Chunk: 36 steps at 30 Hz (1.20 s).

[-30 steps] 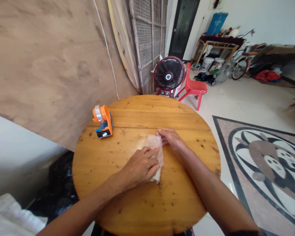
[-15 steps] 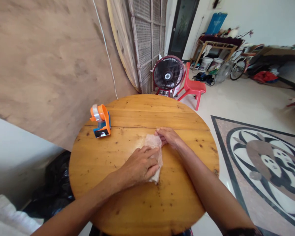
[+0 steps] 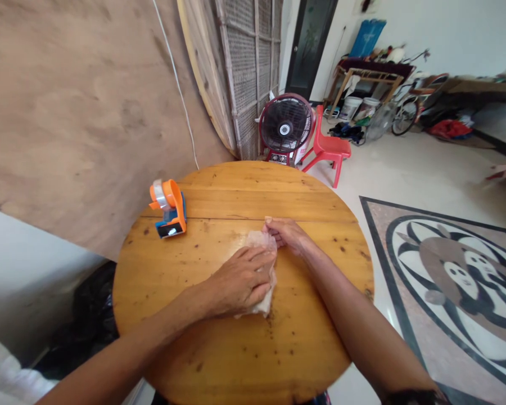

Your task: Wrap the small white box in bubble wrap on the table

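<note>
A small bundle wrapped in clear bubble wrap (image 3: 263,242) lies near the middle of a round wooden table (image 3: 219,360). My left hand (image 3: 240,278) lies flat on top of the bundle, fingers stretched across it and pressing it down. My right hand (image 3: 284,232) has its fingers curled against the bundle's far right end, holding the wrap there. Most of the bundle is hidden under my left hand. An orange and blue tape dispenser (image 3: 168,208) sits at the table's left edge, apart from both hands.
A large plywood sheet (image 3: 76,112) leans against the wall on the left. Behind the table stand a red floor fan (image 3: 285,126) and a red plastic chair (image 3: 329,149). A black bag (image 3: 88,315) lies on the floor at the left.
My left hand has slid a little further over the bundle, covering more of it. The view has shifted slightly; the right hand keeps its place.
</note>
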Tool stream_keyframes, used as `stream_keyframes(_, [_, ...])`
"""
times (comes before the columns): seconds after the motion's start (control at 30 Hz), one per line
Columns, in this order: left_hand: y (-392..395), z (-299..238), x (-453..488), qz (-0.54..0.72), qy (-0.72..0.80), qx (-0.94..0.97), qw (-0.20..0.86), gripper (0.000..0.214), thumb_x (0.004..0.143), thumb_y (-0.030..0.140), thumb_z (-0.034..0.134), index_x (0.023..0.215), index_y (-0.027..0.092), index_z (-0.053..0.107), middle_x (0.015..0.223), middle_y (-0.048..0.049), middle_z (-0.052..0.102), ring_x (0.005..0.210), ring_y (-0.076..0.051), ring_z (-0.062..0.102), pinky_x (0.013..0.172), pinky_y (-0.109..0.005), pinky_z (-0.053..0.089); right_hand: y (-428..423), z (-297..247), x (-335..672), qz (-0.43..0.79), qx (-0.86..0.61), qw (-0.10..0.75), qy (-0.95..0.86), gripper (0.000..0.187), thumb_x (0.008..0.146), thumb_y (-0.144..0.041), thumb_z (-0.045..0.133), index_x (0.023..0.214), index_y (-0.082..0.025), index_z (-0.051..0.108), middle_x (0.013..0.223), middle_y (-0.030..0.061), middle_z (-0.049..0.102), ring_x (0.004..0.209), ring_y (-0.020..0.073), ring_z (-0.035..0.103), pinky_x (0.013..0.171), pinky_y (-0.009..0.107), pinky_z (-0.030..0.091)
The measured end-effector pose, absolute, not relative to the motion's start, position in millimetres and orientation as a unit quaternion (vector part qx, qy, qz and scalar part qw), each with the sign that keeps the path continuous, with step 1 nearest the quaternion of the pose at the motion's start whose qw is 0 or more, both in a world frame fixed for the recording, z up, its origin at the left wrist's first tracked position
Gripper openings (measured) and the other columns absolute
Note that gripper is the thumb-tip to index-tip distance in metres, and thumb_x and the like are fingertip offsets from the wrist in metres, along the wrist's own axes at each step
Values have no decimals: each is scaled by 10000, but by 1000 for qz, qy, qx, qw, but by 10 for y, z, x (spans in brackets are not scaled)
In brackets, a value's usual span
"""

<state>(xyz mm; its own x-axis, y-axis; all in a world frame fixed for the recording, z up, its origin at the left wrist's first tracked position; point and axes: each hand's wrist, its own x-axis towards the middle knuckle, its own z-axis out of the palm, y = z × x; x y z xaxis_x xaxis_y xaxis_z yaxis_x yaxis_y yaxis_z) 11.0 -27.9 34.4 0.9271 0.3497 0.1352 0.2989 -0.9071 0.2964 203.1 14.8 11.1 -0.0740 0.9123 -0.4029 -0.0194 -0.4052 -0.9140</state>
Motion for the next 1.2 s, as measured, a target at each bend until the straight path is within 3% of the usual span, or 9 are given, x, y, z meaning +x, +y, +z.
stream_keyframes(0.53, [-294, 337, 99, 94, 182, 968, 147, 257, 930, 257, 442, 931, 183, 689, 1370, -82, 535, 1347, -298, 371, 1094, -469, 316, 100, 140, 2058, 622, -531, 370, -440, 319, 707, -459, 682, 782, -149, 673, 634, 7, 610, 506, 84, 497, 463, 195, 359])
stream_keyframes(0.87, [-294, 350, 101, 102, 182, 966, 150, 232, 918, 242, 463, 916, 189, 688, 1339, -88, 542, 1315, -283, 403, 1092, -458, 332, 93, 131, 2091, 631, -521, 362, -447, 392, 679, -435, 694, 940, -145, 665, 605, -32, 559, 500, 83, 496, 495, 205, 384])
stream_keyframes(1.03, [-311, 334, 100, 103, 191, 963, 158, 238, 920, 244, 460, 895, 189, 690, 1282, -90, 565, 1272, -281, 427, 1066, -465, 352, 81, 73, 2055, 602, -507, 341, -514, 469, 590, -311, 798, 994, -139, 634, 653, -46, 587, 559, 87, 522, 555, 211, 387])
stream_keyframes(1.2, [-334, 288, 91, 120, 203, 959, 160, 256, 923, 264, 456, 895, 184, 698, 1304, -103, 548, 1283, -286, 415, 1066, -459, 351, 32, 142, 2122, 626, -482, 331, -515, 461, 684, -346, 737, 1079, -150, 600, 721, -23, 615, 621, 106, 568, 602, 226, 424])
